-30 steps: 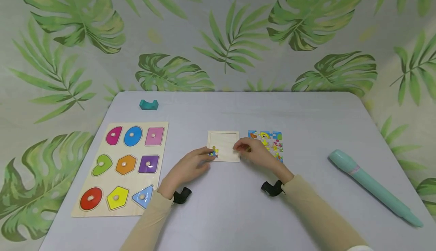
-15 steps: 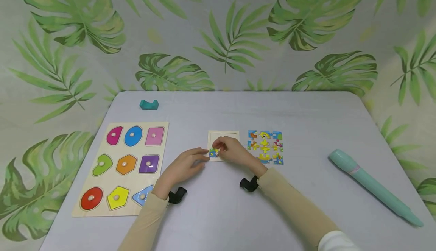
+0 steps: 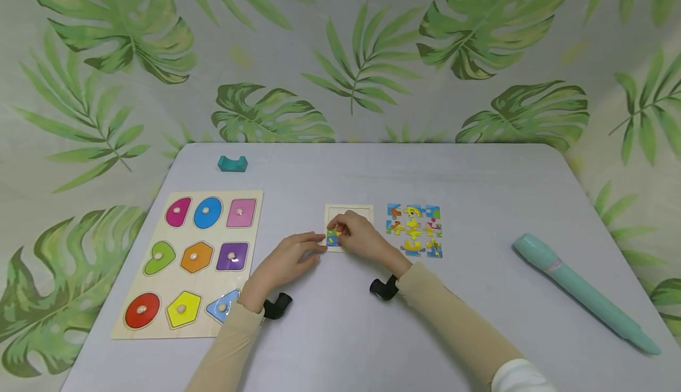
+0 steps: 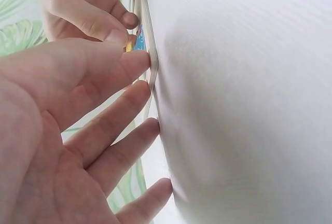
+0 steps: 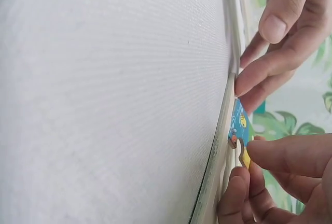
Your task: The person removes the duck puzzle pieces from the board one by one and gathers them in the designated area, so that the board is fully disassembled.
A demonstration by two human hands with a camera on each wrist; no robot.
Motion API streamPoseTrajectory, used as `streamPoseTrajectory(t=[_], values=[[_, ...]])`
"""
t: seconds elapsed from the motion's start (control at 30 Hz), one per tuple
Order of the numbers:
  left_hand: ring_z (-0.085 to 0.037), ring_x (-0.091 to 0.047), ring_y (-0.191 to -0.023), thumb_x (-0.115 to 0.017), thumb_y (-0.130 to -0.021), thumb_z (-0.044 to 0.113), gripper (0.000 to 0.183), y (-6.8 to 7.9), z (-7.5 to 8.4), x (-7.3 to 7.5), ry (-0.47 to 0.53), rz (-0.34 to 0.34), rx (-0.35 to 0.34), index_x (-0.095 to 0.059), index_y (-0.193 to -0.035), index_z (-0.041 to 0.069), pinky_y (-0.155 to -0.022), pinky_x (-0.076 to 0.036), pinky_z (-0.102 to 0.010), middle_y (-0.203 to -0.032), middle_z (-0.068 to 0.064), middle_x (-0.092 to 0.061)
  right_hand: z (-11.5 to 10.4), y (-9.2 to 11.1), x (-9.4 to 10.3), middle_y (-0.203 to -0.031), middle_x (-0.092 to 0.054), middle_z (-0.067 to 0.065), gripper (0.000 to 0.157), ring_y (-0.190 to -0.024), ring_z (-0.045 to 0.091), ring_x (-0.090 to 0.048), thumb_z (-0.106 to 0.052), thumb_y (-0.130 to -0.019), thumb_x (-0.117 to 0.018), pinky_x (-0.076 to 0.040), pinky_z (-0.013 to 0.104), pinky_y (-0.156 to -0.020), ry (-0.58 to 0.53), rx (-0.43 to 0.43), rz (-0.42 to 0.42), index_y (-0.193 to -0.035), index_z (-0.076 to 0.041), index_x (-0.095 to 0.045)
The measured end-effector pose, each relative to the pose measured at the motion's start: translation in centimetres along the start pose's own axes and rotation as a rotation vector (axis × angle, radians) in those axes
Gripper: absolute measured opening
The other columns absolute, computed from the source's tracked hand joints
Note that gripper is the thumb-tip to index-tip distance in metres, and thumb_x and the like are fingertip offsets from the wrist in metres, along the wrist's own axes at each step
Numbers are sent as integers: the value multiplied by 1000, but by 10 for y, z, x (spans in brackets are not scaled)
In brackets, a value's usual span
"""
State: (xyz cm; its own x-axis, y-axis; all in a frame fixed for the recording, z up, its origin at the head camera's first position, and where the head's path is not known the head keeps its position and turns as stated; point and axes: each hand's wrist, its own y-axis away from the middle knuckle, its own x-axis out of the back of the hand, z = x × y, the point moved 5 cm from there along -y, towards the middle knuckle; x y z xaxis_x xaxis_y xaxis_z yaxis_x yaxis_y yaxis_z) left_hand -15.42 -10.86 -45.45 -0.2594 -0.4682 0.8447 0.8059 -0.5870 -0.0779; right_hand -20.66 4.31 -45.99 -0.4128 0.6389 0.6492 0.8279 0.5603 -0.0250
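A small square wooden puzzle tray [image 3: 370, 210] lies near the middle of the table. In its near left corner is a blue, green and yellow jigsaw piece [image 3: 332, 239]. My right hand [image 3: 359, 236] reaches over the tray, pinching that piece by its yellow part; in the right wrist view the thumb [image 5: 259, 153] presses on it. Part of the piece is hidden behind the fingers. My left hand [image 3: 289, 259] rests at the tray's left side with its fingers extended, fingertips [image 4: 142, 60] against the edge.
Several loose jigsaw pieces [image 3: 413, 224] lie in rows right of the tray. A wooden shape board [image 3: 178, 279] with knobbed pieces is at the left. A teal notched block [image 3: 232, 164] sits far left; a long mint-green stick [image 3: 585, 291] lies at the right.
My right hand has moved left from the tray's right edge onto the jigsaw piece. My left fingers have drawn back from the piece to the tray's left edge.
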Motion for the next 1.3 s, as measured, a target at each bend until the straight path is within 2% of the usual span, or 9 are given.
streamPoseTrajectory(t=[0.23, 0.43, 0.6, 0.9, 1.07, 1.3], values=[[-31, -46, -126, -62, -92, 10, 23, 1, -1, -1, 4, 11, -1, -70, -113, 3, -104, -35, -44, -133, -11, -56, 4, 1, 4, -85, -59, 3, 27, -75, 15, -51, 11, -81, -57, -44, 26, -70, -39, -20, 20, -99, -7, -65], [-29, -45, -128, -61, -93, 11, 23, 1, -2, -1, 11, -1, 26, -70, -113, 4, -105, -33, -43, -135, -9, -55, 18, 11, 21, -80, -58, 3, 24, -72, 16, -53, 5, -84, -55, -44, 29, -68, -102, -69, 53, -101, -8, -65], [-30, -44, -128, -61, -92, 10, 23, 2, -2, -1, 10, 0, 31, -70, -113, 4, -105, -33, -43, -135, -9, -54, 34, 25, 41, -81, -56, 4, 19, -73, 19, -53, 3, -84, -59, -44, 30, -66, -134, -125, 64, -100, -8, -64], [-32, -46, -126, -62, -91, 8, 22, 3, -3, -1, 25, 32, 2, -71, -110, 3, -104, -35, -45, -133, -11, -56, 60, 52, 67, -82, -57, 2, 12, -74, 18, -51, 0, -87, -62, -43, 27, -65, -60, -173, 60, -97, -6, -67], [-32, -46, -127, -62, -91, 8, 22, 3, -3, 0, 27, 29, 11, -71, -110, 3, -104, -34, -45, -133, -11, -56, 67, 63, 73, -85, -59, 5, 13, -75, 18, -51, 1, -86, -62, -43, 26, -65, -80, -206, 53, -97, -3, -67], [-31, -44, -128, -62, -92, 8, 22, 2, -3, 0, 33, 10, 34, -70, -112, 4, -106, -33, -44, -135, -10, -54, 66, 71, 73, -81, -58, 4, 11, -74, 18, -52, 3, -87, -62, -45, 26, -65, -39, -169, 43, -96, -1, -67]])
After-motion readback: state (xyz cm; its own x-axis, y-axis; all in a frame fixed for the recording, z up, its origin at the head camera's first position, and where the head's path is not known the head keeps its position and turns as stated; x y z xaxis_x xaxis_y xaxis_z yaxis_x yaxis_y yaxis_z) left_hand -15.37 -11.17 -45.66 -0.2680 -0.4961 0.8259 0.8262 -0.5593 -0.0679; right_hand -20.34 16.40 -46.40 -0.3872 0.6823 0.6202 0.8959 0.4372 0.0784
